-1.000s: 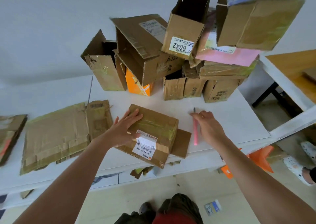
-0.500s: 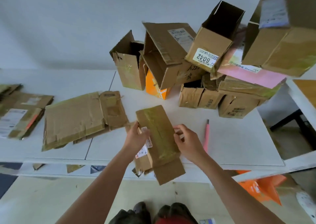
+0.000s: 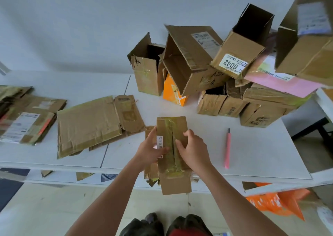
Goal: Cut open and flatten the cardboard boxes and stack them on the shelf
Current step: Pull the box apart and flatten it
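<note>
Head view shows both hands closed on one small taped box [image 3: 171, 145] held over the near edge of the white table [image 3: 252, 154]. The left hand [image 3: 150, 150] grips the box's left side, thumb lying across the top face near a narrow white label, fingers hidden behind. The right hand [image 3: 193, 150] grips the right side, its fingertips curled in at the dark slit that runs lengthwise down the taped top seam. A loose flap hangs off the end of the box nearest the person, past the table edge. Judging by that open slit, the cutting on this face looks done and the step in hand is prying the box open so it can be pressed flat. The next move probably calls for pulling the two halves of the seam apart; if tape on the far end holds, the pink cutter [image 3: 228, 148], lying on the table just right of the right hand, would be needed again. To the left, a flattened sheet of cardboard [image 3: 90, 125] lies on the table, and farther left a low stack of flattened boxes [image 3: 27, 116]. Behind, a heap of uncut boxes [image 3: 234, 64] waits, so much of the task remains.
</note>
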Tool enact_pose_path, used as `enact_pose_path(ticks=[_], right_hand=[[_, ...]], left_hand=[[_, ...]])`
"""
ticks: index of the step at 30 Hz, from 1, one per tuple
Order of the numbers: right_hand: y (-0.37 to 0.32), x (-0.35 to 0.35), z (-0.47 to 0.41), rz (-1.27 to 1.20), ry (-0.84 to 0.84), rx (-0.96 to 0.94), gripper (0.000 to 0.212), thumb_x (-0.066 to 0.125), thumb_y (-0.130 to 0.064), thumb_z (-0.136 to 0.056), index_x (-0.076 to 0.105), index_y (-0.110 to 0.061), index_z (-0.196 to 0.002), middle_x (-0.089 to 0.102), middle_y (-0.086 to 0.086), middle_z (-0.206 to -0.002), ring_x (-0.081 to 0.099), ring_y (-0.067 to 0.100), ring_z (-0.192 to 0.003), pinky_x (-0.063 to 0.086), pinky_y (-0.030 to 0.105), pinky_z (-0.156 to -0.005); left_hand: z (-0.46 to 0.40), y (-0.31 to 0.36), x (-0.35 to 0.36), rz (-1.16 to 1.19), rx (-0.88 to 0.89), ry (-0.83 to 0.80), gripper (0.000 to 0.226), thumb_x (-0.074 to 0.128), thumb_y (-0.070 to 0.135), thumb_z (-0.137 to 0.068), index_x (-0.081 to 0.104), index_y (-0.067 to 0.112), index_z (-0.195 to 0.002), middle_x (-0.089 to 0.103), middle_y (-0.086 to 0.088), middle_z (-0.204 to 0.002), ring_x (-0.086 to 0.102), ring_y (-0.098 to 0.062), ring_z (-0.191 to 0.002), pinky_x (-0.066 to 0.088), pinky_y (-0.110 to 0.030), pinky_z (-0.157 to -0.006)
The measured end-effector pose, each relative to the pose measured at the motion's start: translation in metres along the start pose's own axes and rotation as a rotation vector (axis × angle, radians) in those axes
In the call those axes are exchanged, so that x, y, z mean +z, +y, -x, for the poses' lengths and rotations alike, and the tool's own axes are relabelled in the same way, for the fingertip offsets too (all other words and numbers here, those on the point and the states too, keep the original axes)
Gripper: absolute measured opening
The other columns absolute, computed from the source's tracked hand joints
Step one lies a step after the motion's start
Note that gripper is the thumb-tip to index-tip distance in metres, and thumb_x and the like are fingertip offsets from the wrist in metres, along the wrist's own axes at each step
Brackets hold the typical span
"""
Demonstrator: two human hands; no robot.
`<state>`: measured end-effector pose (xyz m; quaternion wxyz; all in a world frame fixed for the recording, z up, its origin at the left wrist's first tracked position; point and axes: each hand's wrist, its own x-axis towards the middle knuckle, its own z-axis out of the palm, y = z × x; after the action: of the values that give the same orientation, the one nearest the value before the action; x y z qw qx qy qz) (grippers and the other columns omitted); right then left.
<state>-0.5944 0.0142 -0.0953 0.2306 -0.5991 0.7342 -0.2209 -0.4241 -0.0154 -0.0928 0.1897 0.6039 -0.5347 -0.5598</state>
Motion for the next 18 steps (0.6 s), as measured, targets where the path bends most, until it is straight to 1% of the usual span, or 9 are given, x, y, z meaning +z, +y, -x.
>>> enact_pose_path(ticks=[2, 4, 7, 10, 13, 15, 17, 18], right_hand=[[-0.008, 0.0, -0.003, 0.036, -0.011, 0.049, 0.047, 0.06, -0.05, -0.092, 0.047, -0.015, -0.123, 0.063, 0.003, -0.11, 0.063, 0.024, -0.101, 0.047, 0.03, -0.075], [-0.014, 0.0, -0.004, 0.073, -0.023, 0.088, 0.057, 0.064, -0.056, -0.087, 0.044, -0.016, -0.122, 0.061, 0.003, -0.108, 0.063, 0.025, -0.1, 0.05, 0.033, -0.077], [-0.019, 0.003, -0.002, 0.102, -0.031, 0.124, 0.068, 0.071, -0.057, -0.08, 0.04, -0.016, -0.123, 0.059, 0.004, -0.111, 0.063, 0.026, -0.101, 0.053, 0.036, -0.079], [-0.021, 0.004, -0.003, 0.116, -0.034, 0.132, 0.068, 0.072, -0.054, -0.08, 0.039, -0.016, -0.124, 0.059, 0.005, -0.111, 0.062, 0.026, -0.099, 0.053, 0.035, -0.079], [-0.019, 0.0, -0.004, 0.062, -0.034, 0.134, 0.067, 0.074, -0.053, -0.078, 0.042, -0.017, -0.125, 0.061, 0.002, -0.112, 0.062, 0.023, -0.1, 0.049, 0.029, -0.076], [-0.015, -0.002, -0.005, 0.0, -0.043, 0.142, 0.067, 0.074, -0.053, -0.077, 0.045, -0.018, -0.126, 0.061, 0.0, -0.114, 0.061, 0.021, -0.102, 0.05, 0.029, -0.079], [-0.01, -0.004, -0.005, -0.067, -0.055, 0.153, 0.065, 0.074, -0.054, -0.076, 0.048, -0.02, -0.125, 0.06, -0.001, -0.116, 0.061, 0.02, -0.104, 0.054, 0.032, -0.084], [-0.008, -0.005, -0.005, -0.095, -0.062, 0.159, 0.064, 0.074, -0.054, -0.075, 0.049, -0.021, -0.124, 0.06, -0.002, -0.115, 0.06, 0.02, -0.103, 0.054, 0.032, -0.084]], left_hand=[[0.0, -0.001, -0.001, -0.017, 0.025, 0.007, 0.088, 0.074, 0.021, -0.087, 0.02, 0.05, -0.15, 0.061, 0.011, -0.114, 0.063, -0.003, -0.092, 0.057, -0.025, -0.06], [0.0, -0.001, -0.003, -0.02, 0.017, 0.014, 0.089, 0.074, 0.021, -0.087, 0.019, 0.05, -0.15, 0.061, 0.011, -0.109, 0.065, -0.005, -0.088, 0.056, -0.025, -0.056], [-0.001, -0.003, -0.003, -0.022, 0.021, 0.024, 0.09, 0.074, 0.018, -0.087, 0.019, 0.049, -0.15, 0.062, 0.012, -0.107, 0.066, -0.009, -0.092, 0.059, -0.028, -0.059], [-0.001, -0.004, -0.004, -0.019, 0.025, 0.018, 0.089, 0.073, 0.015, -0.087, 0.02, 0.05, -0.151, 0.063, 0.009, -0.111, 0.066, -0.009, -0.092, 0.059, -0.027, -0.057], [-0.002, -0.004, -0.004, -0.023, 0.018, 0.022, 0.088, 0.072, 0.016, -0.088, 0.02, 0.049, -0.151, 0.062, 0.007, -0.111, 0.067, -0.01, -0.087, 0.058, -0.027, -0.055], [-0.003, -0.005, -0.003, -0.03, 0.016, 0.028, 0.088, 0.073, 0.016, -0.088, 0.019, 0.047, -0.151, 0.062, 0.005, -0.113, 0.066, -0.012, -0.09, 0.061, -0.03, -0.061], [-0.005, -0.005, -0.003, -0.027, 0.004, 0.029, 0.089, 0.072, 0.016, -0.088, 0.017, 0.045, -0.152, 0.06, 0.0, -0.122, 0.065, -0.017, -0.098, 0.062, -0.034, -0.069], [-0.005, -0.005, -0.002, -0.025, -0.002, 0.029, 0.09, 0.072, 0.015, -0.088, 0.017, 0.044, -0.153, 0.058, -0.003, -0.128, 0.064, -0.02, -0.104, 0.062, -0.037, -0.072]])
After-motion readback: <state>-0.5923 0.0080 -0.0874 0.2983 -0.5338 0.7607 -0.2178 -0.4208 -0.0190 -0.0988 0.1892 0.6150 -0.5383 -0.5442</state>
